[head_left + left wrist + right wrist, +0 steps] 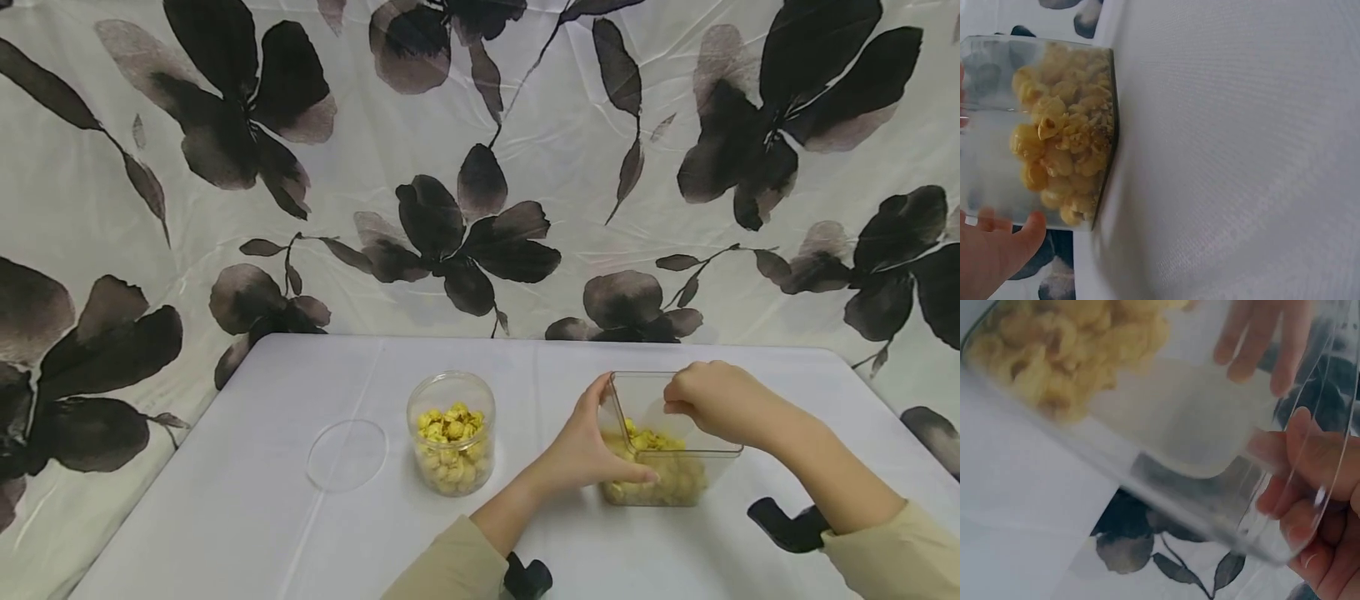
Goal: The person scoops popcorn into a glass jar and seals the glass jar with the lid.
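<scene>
Left hand [581,450] grasped the clear box [693,454] on the desk [225,500], its thumb across the front wall; the right hand [716,404] was curled at the box's mouth. Right wrist view: the right hand pinched a pale translucent scoop [1179,419] inside the box, indistinct in the head view. Only the head view displayed one jar [450,385], left of the box, and one clear disc [347,456], farther left. One box stood upright, mouth upward; one scoop's long axis ran from the right hand toward the box's popcorn [660,440], too overlapped to count.
</scene>
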`<state>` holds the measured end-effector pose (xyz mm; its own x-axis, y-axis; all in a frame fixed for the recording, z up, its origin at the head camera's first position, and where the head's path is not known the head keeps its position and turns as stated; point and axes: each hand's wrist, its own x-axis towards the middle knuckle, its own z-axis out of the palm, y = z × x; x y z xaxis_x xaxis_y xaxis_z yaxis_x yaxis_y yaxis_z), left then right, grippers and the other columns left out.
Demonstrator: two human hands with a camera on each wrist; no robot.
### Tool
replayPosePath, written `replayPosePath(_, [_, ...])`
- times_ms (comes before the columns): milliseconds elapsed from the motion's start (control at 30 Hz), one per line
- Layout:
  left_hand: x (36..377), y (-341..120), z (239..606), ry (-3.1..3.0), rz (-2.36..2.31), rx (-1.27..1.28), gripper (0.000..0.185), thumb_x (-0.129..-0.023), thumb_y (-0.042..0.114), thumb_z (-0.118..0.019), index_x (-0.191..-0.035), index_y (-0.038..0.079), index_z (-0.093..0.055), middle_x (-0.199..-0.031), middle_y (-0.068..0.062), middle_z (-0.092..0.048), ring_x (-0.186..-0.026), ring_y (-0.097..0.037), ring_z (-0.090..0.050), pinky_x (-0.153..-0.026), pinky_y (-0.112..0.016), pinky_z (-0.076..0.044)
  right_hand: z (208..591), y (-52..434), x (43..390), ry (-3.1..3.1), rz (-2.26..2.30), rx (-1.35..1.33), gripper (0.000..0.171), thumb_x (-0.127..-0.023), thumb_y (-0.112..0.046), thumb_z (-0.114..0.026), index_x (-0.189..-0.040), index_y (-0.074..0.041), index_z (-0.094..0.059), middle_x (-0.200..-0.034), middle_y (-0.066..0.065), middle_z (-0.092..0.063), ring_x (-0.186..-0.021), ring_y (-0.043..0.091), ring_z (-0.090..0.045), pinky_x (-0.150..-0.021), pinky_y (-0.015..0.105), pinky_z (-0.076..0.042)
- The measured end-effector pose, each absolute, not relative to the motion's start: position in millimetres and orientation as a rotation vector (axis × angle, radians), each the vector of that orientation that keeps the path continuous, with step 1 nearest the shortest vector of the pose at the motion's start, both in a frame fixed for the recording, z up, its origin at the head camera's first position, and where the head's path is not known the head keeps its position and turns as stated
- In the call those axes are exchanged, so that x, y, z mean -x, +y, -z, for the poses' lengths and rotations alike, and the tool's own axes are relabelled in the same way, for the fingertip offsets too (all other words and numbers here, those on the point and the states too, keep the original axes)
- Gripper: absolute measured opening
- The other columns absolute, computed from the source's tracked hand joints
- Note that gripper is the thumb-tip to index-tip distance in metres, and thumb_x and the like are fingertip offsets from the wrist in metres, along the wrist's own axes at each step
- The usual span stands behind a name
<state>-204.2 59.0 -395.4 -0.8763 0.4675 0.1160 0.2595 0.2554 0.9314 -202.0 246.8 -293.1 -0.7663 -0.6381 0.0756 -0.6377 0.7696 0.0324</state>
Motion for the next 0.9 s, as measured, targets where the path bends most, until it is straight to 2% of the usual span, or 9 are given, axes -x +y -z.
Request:
replayPosePath(200, [204,59,394,2.344,-1.675,-0.681,0.118,-0.057,0.028,-0.09,-0.148,0.022,-0.015,-0.144,0.004,-0.027,-0.13,-0.01,-0.03,-0.103,-0.037,-0.033,290,254,207,-2.882,-0.006,-1.085,0.027,-0.077,-0.002,-0.072,-0.06,-0.017,-0.058,-0.058,-0.013,-0.045,-0.053,0.005,-0.039,-0.051,0.025,-0.04])
replayPosePath(367, [205,58,393,2.349,-1.67,-0.69,0.117,-0.057,0.027,-0.09,-0.148,0.02,-0.017,-0.142,0.004,-0.03,-0.128,-0.009,-0.031,-0.103,-0.035,-0.033,290,262,210,-2.941,-0.227,-1.145,0.033,-0.082,0.001,-0.066,-0.057,-0.016,-0.052,-0.055,-0.014,-0.035,-0.051,0.001,-0.03,-0.049,0.021,-0.032])
replayPosePath(433, [205,58,393,2.353,-1.669,-0.694,0.117,-0.057,0.027,-0.09,-0.148,0.02,-0.017,-0.141,0.004,-0.03,-0.128,-0.01,-0.032,-0.102,-0.034,-0.033,290,267,212,-2.961,-0.354,-1.146,0.033,-0.084,0.002,-0.064,-0.058,-0.016,-0.052,-0.055,-0.014,-0.036,-0.051,0.0,-0.03,-0.049,0.021,-0.031])
replayPosePath(600, [206,59,392,2.356,-1.658,-0.703,0.117,-0.057,0.026,-0.09,-0.148,0.02,-0.016,-0.142,0.003,-0.03,-0.13,-0.012,-0.031,-0.103,-0.034,-0.033,293,273,213,-3.033,-0.553,-1.015,0.028,-0.087,-0.001,-0.06,-0.063,-0.013,-0.057,-0.054,-0.012,-0.042,-0.047,0.0,-0.035,-0.047,0.022,-0.034])
replayPosePath(767, [205,59,392,2.348,-1.648,-0.697,0.117,-0.058,0.027,-0.089,-0.148,0.022,-0.014,-0.143,0.003,-0.029,-0.13,-0.014,-0.031,-0.102,-0.034,-0.033,297,268,203,-3.066,-0.657,-0.841,0.026,-0.089,-0.003,-0.059,-0.064,-0.012,-0.058,-0.052,-0.009,-0.04,-0.044,0.003,-0.036,-0.044,0.023,-0.035])
replayPosePath(900, [205,59,391,2.343,-1.654,-0.688,0.117,-0.058,0.026,-0.089,-0.148,0.022,-0.014,-0.143,0.003,-0.028,-0.13,-0.012,-0.03,-0.103,-0.034,-0.033,300,260,195,-3.023,-0.65,-0.831,0.028,-0.087,0.0,-0.059,-0.062,-0.011,-0.055,-0.052,-0.01,-0.036,-0.045,0.003,-0.033,-0.045,0.022,-0.032])
